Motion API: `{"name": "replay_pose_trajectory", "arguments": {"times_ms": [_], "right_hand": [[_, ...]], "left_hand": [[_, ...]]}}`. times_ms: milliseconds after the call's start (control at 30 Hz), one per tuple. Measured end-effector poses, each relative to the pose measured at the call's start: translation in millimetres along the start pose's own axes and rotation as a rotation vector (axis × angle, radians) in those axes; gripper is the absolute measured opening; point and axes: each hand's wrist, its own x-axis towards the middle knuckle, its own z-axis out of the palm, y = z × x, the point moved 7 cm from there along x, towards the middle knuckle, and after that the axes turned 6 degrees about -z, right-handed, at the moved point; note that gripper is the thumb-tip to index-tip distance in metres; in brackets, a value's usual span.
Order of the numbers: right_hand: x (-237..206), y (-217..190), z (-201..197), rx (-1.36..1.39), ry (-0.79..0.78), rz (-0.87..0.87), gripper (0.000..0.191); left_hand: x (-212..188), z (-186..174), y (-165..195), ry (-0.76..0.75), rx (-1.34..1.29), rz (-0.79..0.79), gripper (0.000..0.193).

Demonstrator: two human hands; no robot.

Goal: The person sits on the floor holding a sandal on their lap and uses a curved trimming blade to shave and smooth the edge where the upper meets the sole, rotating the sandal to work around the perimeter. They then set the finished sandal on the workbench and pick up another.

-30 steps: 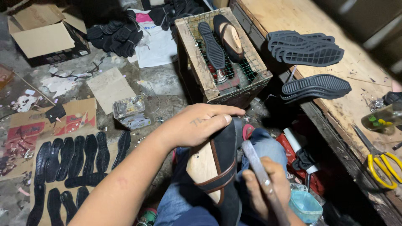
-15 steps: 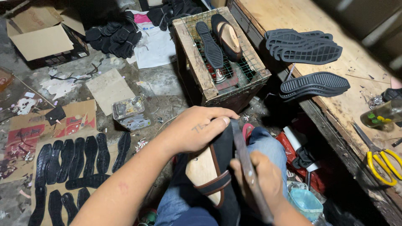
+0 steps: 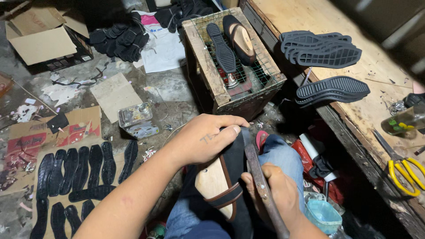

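Lower centre of the frame: dark shoe [image 3: 230, 177] on a pale wooden last [image 3: 213, 183], resting on the lap over blue jeans [image 3: 283, 157]. Upper black with a brown band across the heel end; bare wood showing beside it, toe end toward the crate. Left hand [image 3: 201, 139] laid over the toe end, fingers [image 3: 230, 131] curled down and gripping the shoe. Right hand [image 3: 276, 194] at lower right of centre, fingers closed round a long rusty metal tool [image 3: 261, 188], its upper end just beside the shoe's edge; contact hard to tell.

Above, upper centre: wooden crate [image 3: 203, 57] topped with wire mesh, a black sole [image 3: 222, 54] and a second lasted shoe [image 3: 241, 37] lying on it. Right side: wooden surface [image 3: 310, 17] with stacked black soles [image 3: 323, 46], another pair [image 3: 333, 88] nearer its edge, yellow-handled scissors [image 3: 405, 168] at far right. Lower left: row of black soles [image 3: 84, 166] laid on cardboard [image 3: 75, 128] on the floor. Centre left: small clear box [image 3: 135, 116]. Lower right: light blue tub [image 3: 322, 214].
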Motion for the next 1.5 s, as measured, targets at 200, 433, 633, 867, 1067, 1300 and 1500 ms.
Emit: {"name": "replay_pose_trajectory", "arguments": {"times_ms": [200,433,633,867,1067,1300,1500], "right_hand": [[11,12,1,-0.068,-0.032,0.049,0.031],[-5,26,-2,0.008,-0.020,0.215,0.028],[-22,13,-1,0.136,0.014,0.008,0.029],[5,20,-1,-0.112,-0.074,0.073,0.034],[12,41,-12,0.347,0.109,0.363,0.031],[19,39,-2,0.541,0.170,0.373,0.032],[48,50,-5,0.241,0.120,0.353,0.029]], "left_hand": [[-1,0,7,0.034,0.059,0.030,0.038],[-5,-3,16,0.024,0.108,0.021,0.037],[-7,-4,11,0.036,0.124,-0.023,0.038],[-6,7,28,0.037,0.154,0.066,0.036],[-7,6,28,0.022,0.147,-0.006,0.038],[-16,13,48,0.067,0.149,0.263,0.035],[-7,21,39,0.011,0.252,0.072,0.032]]}}
